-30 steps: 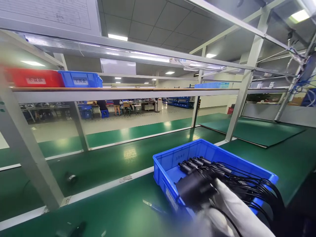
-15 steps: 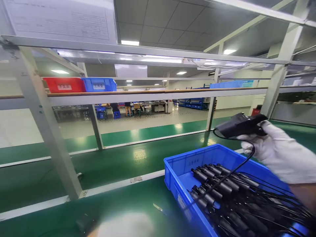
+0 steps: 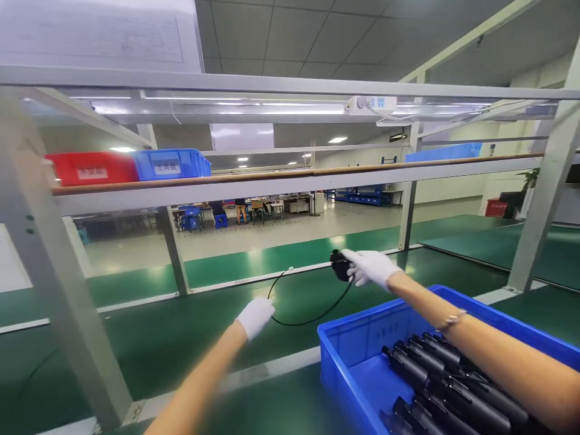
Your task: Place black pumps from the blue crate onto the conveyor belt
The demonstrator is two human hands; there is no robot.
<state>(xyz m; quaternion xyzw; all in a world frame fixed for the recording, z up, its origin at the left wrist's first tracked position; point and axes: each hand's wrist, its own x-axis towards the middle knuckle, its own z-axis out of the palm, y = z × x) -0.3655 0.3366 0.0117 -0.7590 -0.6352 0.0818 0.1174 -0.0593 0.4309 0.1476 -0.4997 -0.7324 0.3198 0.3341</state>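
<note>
My right hand point(image 3: 369, 267), in a white glove, reaches out over the far green surface and is closed around a black cylindrical device point(image 3: 341, 266), seen end-on. From it a thin black cable point(image 3: 312, 321) sags across to my left hand point(image 3: 256, 317), also gloved. That hand is closed on the cable, whose end with a small pale tip point(image 3: 290, 269) curves up beyond the fingers. Beneath my right forearm stands a blue bin point(image 3: 353, 374) with several similar black devices point(image 3: 453, 386) lying in rows, cables among them.
A metal upright point(image 3: 67, 272) stands at left, another point(image 3: 546, 199) at right. A shelf point(image 3: 272, 186) crosses in front, carrying a red bin point(image 3: 93, 169) and a smaller blue bin point(image 3: 170, 164). A power strip point(image 3: 371, 104) hangs above. Distant people stand beyond.
My right hand has carried the device left and away from above the blue bin. My left hand has come up from the lower edge and now holds the cable. The view has shifted slightly.
</note>
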